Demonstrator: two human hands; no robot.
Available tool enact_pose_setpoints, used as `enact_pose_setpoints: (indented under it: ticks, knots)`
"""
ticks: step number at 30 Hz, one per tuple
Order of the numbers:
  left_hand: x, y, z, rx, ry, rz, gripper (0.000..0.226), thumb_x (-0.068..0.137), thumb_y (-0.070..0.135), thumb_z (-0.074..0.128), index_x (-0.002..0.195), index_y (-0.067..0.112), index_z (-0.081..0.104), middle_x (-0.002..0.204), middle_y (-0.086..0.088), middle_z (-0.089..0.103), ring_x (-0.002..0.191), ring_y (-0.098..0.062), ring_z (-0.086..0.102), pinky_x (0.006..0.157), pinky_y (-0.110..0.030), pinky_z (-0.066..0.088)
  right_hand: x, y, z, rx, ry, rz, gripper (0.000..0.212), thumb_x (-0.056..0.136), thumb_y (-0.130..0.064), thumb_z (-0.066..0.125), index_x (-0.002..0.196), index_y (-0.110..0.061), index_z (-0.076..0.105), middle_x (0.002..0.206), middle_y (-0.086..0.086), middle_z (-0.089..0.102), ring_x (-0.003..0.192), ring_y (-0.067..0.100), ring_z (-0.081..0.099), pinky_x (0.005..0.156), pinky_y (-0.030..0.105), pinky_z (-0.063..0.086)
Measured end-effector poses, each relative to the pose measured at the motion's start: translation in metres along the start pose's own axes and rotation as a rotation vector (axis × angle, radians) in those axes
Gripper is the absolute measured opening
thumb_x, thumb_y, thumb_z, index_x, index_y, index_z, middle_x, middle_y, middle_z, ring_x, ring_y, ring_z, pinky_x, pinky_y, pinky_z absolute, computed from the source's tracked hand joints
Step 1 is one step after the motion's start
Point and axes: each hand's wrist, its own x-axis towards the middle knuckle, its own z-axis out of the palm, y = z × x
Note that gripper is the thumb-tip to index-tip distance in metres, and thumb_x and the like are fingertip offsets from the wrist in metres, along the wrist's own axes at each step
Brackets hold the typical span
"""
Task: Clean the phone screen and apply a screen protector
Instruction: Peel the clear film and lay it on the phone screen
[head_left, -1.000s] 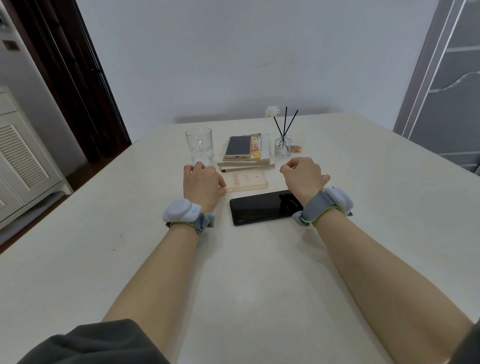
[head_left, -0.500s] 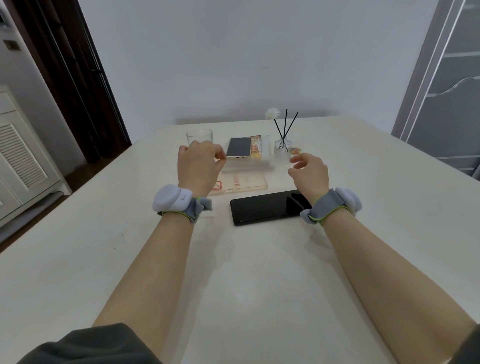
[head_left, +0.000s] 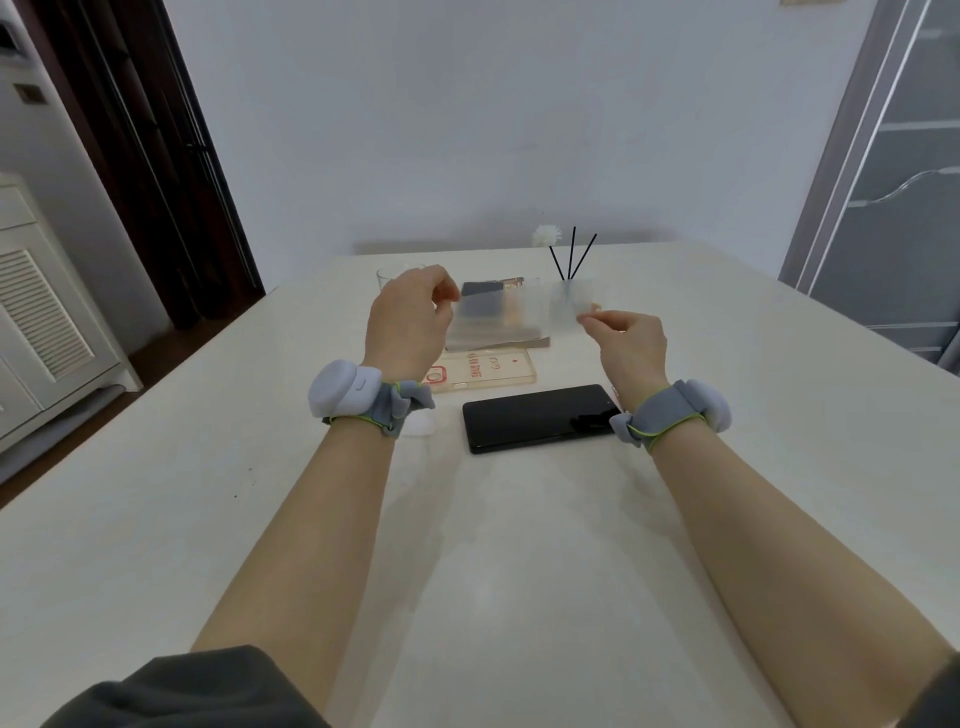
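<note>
Place: a room in a home.
Signs: pale table (head_left: 156, 519), reed diffuser (head_left: 571, 262), louvred cabinet (head_left: 41, 322), dark wooden door (head_left: 171, 156).

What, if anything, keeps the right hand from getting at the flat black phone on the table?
Probably yes, but not freely: the right hand pinches one end of the translucent screen protector sheet, shared with the left hand. The black phone lies bare near its wrist.
</note>
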Motion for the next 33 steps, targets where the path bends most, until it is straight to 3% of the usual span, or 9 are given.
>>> enact_pose_setpoints:
  ticks: [6,9,12,14,16,18,22,29,33]
  knots:
    - [-0.005,0.002,-0.001,-0.218,-0.020,-0.262,0.023,0.085,0.003,0.048,0.103,0.011,0.060,0.090,-0.007,0.066,0.079,-0.022,0.061,0.066,-0.028,0.048,-0.011,-0.008,-0.013,-0.037,-0.031,0.039,0.017,0.075,-0.009,0.069,0.090,-0.012,0.075,0.085,0.005,0.070,0.078,0.011,0.057,0.078,0.022,0.041]
    - [-0.011,-0.002,-0.001,-0.336,-0.072,-0.395,0.027,0.081,-0.001,0.055,0.107,0.007,0.056,0.084,-0.011,0.067,0.079,-0.027,0.065,0.074,-0.035,0.056,-0.015,-0.010,-0.026,-0.086,-0.064,0.091,0.009,0.069,-0.007,0.071,0.077,-0.010,0.073,0.073,0.007,0.067,0.064,0.014,0.052,0.070,0.027,0.044]
    - [-0.021,-0.007,0.003,-0.413,-0.154,-0.514,0.031,0.076,-0.004,0.063,0.105,0.003,0.053,0.079,-0.016,0.065,0.069,-0.029,0.063,0.074,-0.039,0.057,-0.020,-0.009,-0.034,-0.213,-0.149,0.169,0.014,0.065,-0.006,0.069,0.076,0.002,0.073,0.076,0.015,0.066,0.068,0.021,0.050,0.065,0.030,0.043]
    - [-0.029,-0.010,0.008,-0.435,-0.196,-0.590,0.034,0.074,-0.006,0.068,0.103,0.003,0.051,0.082,-0.020,0.065,0.066,-0.030,0.063,0.075,-0.042,0.059,-0.025,-0.007,-0.035,-0.283,-0.152,0.205,0.017,0.063,-0.005,0.067,0.074,0.008,0.069,0.069,0.015,0.054,0.065,0.022,0.043,0.060,0.029,0.037]
    - [-0.033,-0.011,0.013,-0.458,-0.226,-0.645,0.037,0.074,-0.005,0.070,0.103,0.004,0.049,0.087,-0.023,0.065,0.063,-0.030,0.064,0.071,-0.041,0.059,-0.029,-0.007,-0.033,-0.333,-0.140,0.233,0.005,0.062,-0.003,0.065,0.067,-0.002,0.063,0.069,0.012,0.045,0.067,0.021,0.037,0.060,0.029,0.031]
    - [-0.035,-0.012,0.015,-0.488,-0.242,-0.676,0.038,0.075,-0.005,0.071,0.103,0.005,0.047,0.087,-0.022,0.064,0.058,-0.024,0.063,0.064,-0.035,0.059,-0.028,-0.006,-0.033,-0.363,-0.154,0.251,0.011,0.063,-0.002,0.063,0.068,-0.011,0.058,0.070,0.012,0.044,0.069,0.019,0.037,0.063,0.029,0.031]
    - [-0.035,-0.013,0.019,-0.530,-0.236,-0.709,0.040,0.075,-0.004,0.072,0.104,0.007,0.046,0.089,-0.019,0.063,0.053,-0.020,0.062,0.053,-0.028,0.056,-0.026,-0.002,-0.037,-0.381,-0.166,0.270,0.011,0.065,-0.002,0.063,0.072,-0.010,0.059,0.071,0.013,0.050,0.069,0.019,0.042,0.064,0.027,0.036]
    - [-0.037,-0.012,0.024,-0.504,-0.261,-0.711,0.043,0.073,-0.005,0.073,0.105,0.008,0.047,0.095,-0.022,0.065,0.057,-0.022,0.063,0.063,-0.033,0.058,-0.023,0.000,-0.040,-0.411,-0.147,0.305,0.014,0.069,-0.002,0.063,0.082,-0.005,0.067,0.076,0.014,0.056,0.070,0.022,0.048,0.065,0.027,0.040]
    - [-0.038,-0.010,0.027,-0.478,-0.263,-0.708,0.043,0.073,-0.004,0.074,0.105,0.008,0.048,0.095,-0.022,0.065,0.059,-0.024,0.064,0.069,-0.037,0.059,-0.022,0.004,-0.041,-0.410,-0.135,0.307,0.032,0.070,-0.003,0.062,0.096,0.013,0.067,0.075,0.015,0.056,0.071,0.022,0.048,0.066,0.027,0.040]
